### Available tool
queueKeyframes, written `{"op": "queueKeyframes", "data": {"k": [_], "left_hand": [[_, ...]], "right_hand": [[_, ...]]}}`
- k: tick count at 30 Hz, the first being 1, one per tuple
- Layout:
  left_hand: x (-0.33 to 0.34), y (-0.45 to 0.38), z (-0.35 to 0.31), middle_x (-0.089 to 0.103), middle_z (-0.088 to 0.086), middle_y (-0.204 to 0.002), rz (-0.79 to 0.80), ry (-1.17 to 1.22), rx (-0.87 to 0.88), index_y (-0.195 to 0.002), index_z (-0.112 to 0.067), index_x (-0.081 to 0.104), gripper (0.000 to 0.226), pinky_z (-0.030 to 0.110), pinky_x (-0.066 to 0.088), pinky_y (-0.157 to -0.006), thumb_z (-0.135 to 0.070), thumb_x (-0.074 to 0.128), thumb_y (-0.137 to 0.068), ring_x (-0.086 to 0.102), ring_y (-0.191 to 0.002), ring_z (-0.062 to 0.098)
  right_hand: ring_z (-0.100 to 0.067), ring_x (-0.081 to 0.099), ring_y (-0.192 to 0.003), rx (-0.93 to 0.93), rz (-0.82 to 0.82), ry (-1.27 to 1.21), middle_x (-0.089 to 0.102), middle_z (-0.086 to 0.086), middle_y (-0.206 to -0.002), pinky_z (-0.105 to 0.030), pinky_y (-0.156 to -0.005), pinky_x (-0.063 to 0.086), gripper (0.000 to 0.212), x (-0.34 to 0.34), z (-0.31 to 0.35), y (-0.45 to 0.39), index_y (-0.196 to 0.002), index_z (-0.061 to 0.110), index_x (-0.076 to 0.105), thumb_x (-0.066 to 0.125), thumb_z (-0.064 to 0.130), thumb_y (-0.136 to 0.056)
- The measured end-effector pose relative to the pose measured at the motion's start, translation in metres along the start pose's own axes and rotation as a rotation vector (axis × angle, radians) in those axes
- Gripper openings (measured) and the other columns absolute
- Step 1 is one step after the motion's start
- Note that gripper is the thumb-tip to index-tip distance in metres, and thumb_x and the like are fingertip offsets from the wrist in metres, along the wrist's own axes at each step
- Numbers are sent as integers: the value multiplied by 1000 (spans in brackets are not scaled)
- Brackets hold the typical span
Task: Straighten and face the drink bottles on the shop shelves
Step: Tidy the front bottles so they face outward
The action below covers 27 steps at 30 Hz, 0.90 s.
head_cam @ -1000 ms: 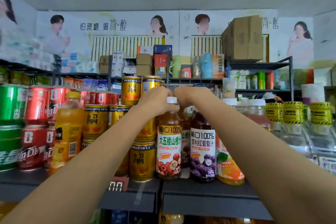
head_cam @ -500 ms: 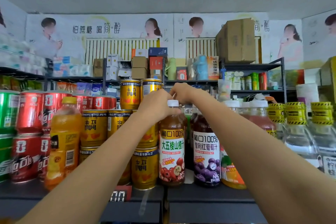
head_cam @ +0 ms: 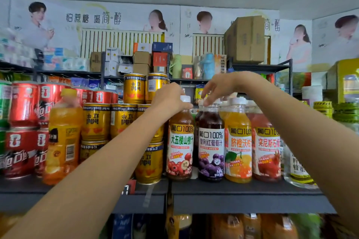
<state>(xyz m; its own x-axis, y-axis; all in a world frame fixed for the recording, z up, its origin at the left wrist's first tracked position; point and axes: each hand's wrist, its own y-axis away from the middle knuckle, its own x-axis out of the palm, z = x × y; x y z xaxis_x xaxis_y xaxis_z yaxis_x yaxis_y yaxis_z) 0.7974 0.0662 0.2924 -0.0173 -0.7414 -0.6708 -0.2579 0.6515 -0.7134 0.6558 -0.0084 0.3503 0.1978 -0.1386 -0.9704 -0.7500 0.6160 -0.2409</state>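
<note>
Gold cans (head_cam: 150, 163) crowd L hand (head_cam: 169, 99), hawthorn bottle (head_cam: 180, 141).

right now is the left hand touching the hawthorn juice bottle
Touching. The head view shows the left hand gripping the neck of the hawthorn juice bottle just under its white cap.

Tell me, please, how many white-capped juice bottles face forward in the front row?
4: hawthorn bottle under the left hand, then grape bottle, orange bottle, pomegranate bottle. More stand partly hidden behind.
</note>
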Motion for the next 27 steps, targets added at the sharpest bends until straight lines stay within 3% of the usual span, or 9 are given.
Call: {"op": "queueKeyframes", "data": {"k": [2,4,7,10,16,20,24,27], "left_hand": [[1,0,-1,62,4,-123,-20,9,-2,-120,-14,63,52,29,39,-73,-45,71,-78,57,-109,25],[1,2,-1,65,5,-118,-11,14,4,-116,-13,66,48,29,40,-71,-43,71,-79,59,-105,24],[-1,4,-1,65,7,-111,20,-12,19,-114,-12,65,41,30,41,-69,-39,68,-82,59,-100,25],[1,6,0,63,4,-109,17,-87,73,-110,-14,63,35,30,39,-70,-39,63,-86,58,-98,23],[9,12,-1,64,4,-107,-96,-131,129,-110,-14,62,32,33,40,-80,-39,59,-88,58,-99,24],[11,13,-6,64,7,-107,-115,-155,117,-111,-13,61,34,35,40,-83,-38,57,-89,58,-101,26],[10,19,-12,60,6,-117,-134,-201,102,-118,-15,58,34,39,24,-106,-35,54,-91,53,-112,24],[8,27,-26,53,4,-131,-119,-164,206,-131,-13,48,45,40,8,-114,-35,53,-92,44,-126,21]], "right_hand": [[-11,59,-81,2,-27,-30,54,10,-93,-19,-64,46,49,6,-4,7,-126,13,54,68,28,-82],[-9,60,-78,-10,-96,-46,58,9,-89,-22,-68,47,47,12,-6,10,-124,11,56,69,26,-82],[-20,61,-98,-21,-146,-118,60,-4,-114,-30,-86,45,46,18,-5,15,-125,9,56,69,23,-83],[-24,53,-114,-34,-199,-156,56,-7,-124,-29,-91,38,45,24,-3,16,-125,10,57,68,22,-84],[-18,51,-104,-45,-217,-210,54,-6,-119,-28,-88,38,47,25,-3,22,-127,13,54,69,23,-83],[-24,53,-112,-33,-235,-210,52,-9,-128,-27,-86,41,48,29,-2,23,-130,11,51,66,20,-86],[-21,55,-99,-19,-198,-114,52,-7,-124,-28,-83,42,47,26,1,20,-131,11,47,64,19,-88],[-15,51,-98,-32,-207,-127,54,0,-111,-26,-84,39,43,21,-4,24,-125,14,53,66,22,-85]]}}
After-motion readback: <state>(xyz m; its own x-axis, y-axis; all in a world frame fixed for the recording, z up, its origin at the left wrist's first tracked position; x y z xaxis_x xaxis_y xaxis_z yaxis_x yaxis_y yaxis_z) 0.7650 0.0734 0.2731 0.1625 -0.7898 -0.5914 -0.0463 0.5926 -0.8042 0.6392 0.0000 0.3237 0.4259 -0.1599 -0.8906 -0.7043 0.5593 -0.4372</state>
